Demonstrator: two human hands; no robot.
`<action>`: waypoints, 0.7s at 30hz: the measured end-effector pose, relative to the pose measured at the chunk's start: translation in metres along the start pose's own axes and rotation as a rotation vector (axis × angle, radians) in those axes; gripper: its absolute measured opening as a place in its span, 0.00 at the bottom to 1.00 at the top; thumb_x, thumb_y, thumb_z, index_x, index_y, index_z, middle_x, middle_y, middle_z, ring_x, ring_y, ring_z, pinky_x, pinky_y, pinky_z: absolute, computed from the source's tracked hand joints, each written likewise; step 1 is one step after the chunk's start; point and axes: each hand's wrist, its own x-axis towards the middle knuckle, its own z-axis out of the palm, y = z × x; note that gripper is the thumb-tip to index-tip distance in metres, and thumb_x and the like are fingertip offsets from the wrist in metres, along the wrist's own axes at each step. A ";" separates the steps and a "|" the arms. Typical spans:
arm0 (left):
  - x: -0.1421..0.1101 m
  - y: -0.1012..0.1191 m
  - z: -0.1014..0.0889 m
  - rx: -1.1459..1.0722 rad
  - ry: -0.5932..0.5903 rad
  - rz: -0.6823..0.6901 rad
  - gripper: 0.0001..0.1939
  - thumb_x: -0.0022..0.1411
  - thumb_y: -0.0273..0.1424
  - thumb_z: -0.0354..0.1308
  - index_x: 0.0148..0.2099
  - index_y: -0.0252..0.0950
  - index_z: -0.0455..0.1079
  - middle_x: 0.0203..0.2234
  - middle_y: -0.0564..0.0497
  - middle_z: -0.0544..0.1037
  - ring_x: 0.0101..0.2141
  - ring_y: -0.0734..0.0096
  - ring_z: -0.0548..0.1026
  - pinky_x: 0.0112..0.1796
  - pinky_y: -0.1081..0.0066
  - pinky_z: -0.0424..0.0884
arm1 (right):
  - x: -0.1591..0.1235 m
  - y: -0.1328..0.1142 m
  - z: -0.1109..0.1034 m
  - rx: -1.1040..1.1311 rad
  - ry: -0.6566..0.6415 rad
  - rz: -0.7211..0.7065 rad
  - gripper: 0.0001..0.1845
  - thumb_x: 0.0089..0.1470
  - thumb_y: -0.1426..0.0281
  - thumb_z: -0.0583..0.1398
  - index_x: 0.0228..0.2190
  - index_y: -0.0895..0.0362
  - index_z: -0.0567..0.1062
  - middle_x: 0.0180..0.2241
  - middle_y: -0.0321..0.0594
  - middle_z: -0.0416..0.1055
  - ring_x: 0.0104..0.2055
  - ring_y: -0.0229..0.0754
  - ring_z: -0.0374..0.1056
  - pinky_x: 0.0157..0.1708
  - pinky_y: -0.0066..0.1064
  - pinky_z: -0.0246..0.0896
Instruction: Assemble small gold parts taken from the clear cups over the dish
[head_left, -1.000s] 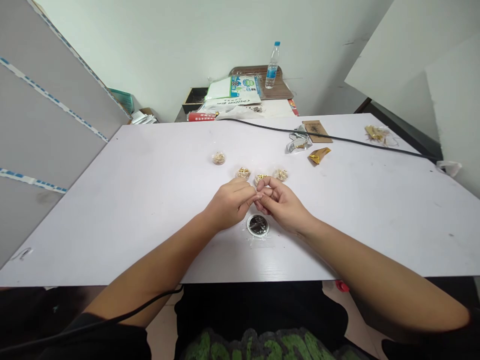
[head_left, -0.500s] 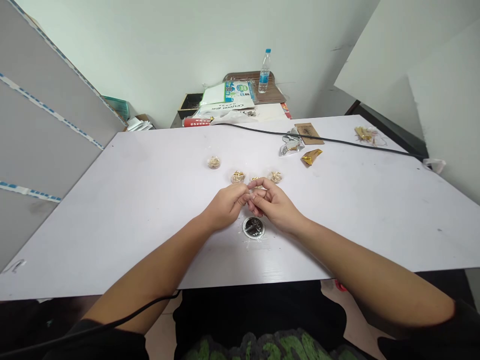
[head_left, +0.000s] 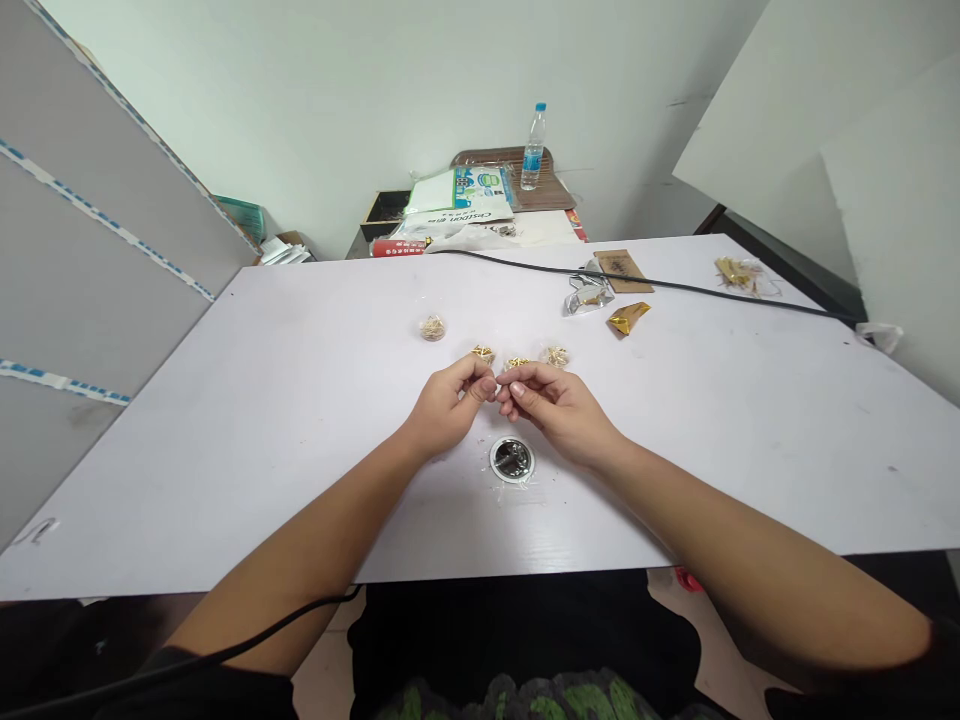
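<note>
My left hand [head_left: 450, 403] and my right hand [head_left: 555, 408] meet fingertip to fingertip above the table. Both are closed in a pinch; whatever lies between the fingers is too small to make out. Just below them a round dark disc with a white rim [head_left: 512, 460] lies on the table, with clear plastic film about it. Behind my fingers sit small round clear packs of gold and pale pieces: one at the left [head_left: 482, 354], one partly hidden in the middle [head_left: 517, 364], one at the right [head_left: 556, 356]. Another such pack [head_left: 432, 328] stands apart, farther left.
A black cable [head_left: 525, 264] crosses the table's back right. Near it lie silver foil [head_left: 587, 297], a brown card [head_left: 624, 271], a gold wrapper [head_left: 628, 318] and a bag of gold pieces [head_left: 739, 273]. Beyond the table, a water bottle [head_left: 533, 155] stands on a brown tray [head_left: 555, 195].
My fingertips have drawn slightly apart, and my left thumb now lies bent over its forefinger. The view has tilted and shifted a little. The things on the table stay in place.
</note>
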 end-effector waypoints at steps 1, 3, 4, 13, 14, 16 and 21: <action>0.000 0.000 0.000 0.014 0.030 -0.007 0.15 0.68 0.41 0.53 0.36 0.34 0.65 0.30 0.49 0.75 0.33 0.71 0.73 0.38 0.68 0.70 | 0.000 0.000 0.000 -0.007 0.001 0.000 0.16 0.52 0.59 0.67 0.35 0.58 0.75 0.31 0.39 0.74 0.32 0.35 0.70 0.37 0.33 0.69; 0.001 0.001 -0.001 0.011 0.058 -0.027 0.15 0.66 0.42 0.55 0.36 0.34 0.66 0.29 0.49 0.74 0.33 0.71 0.73 0.37 0.69 0.69 | 0.000 -0.001 -0.001 -0.019 0.006 0.003 0.16 0.51 0.59 0.68 0.35 0.58 0.76 0.32 0.40 0.74 0.33 0.35 0.70 0.38 0.34 0.70; 0.001 0.002 -0.002 0.003 0.062 -0.035 0.15 0.65 0.41 0.56 0.36 0.34 0.66 0.29 0.49 0.75 0.33 0.71 0.73 0.37 0.69 0.69 | 0.001 -0.001 -0.001 -0.024 0.012 0.007 0.16 0.51 0.60 0.68 0.36 0.58 0.77 0.32 0.40 0.74 0.33 0.36 0.71 0.38 0.34 0.70; 0.003 0.004 -0.004 0.065 0.139 0.017 0.14 0.60 0.41 0.63 0.34 0.34 0.70 0.28 0.50 0.75 0.29 0.74 0.70 0.32 0.72 0.67 | 0.001 -0.002 -0.003 0.025 0.029 0.097 0.16 0.47 0.62 0.70 0.35 0.58 0.78 0.32 0.40 0.76 0.33 0.35 0.72 0.37 0.32 0.70; 0.003 0.004 -0.005 0.063 0.140 0.022 0.15 0.59 0.41 0.63 0.34 0.34 0.70 0.28 0.50 0.75 0.29 0.74 0.70 0.32 0.72 0.67 | 0.001 -0.002 -0.003 0.037 0.026 0.105 0.17 0.47 0.61 0.71 0.35 0.58 0.78 0.31 0.39 0.76 0.32 0.35 0.72 0.37 0.32 0.70; 0.003 0.004 -0.006 0.050 0.135 0.029 0.15 0.59 0.41 0.64 0.33 0.33 0.69 0.28 0.50 0.75 0.30 0.74 0.71 0.33 0.72 0.68 | 0.002 -0.001 -0.004 0.059 0.019 0.120 0.18 0.46 0.61 0.71 0.35 0.59 0.77 0.30 0.39 0.76 0.30 0.34 0.72 0.35 0.30 0.69; 0.002 0.005 -0.005 -0.022 0.104 -0.016 0.17 0.57 0.42 0.65 0.32 0.33 0.69 0.27 0.50 0.74 0.30 0.74 0.71 0.34 0.71 0.68 | 0.002 0.000 -0.005 0.073 -0.005 0.148 0.20 0.45 0.57 0.71 0.32 0.60 0.76 0.28 0.39 0.75 0.26 0.34 0.71 0.28 0.28 0.67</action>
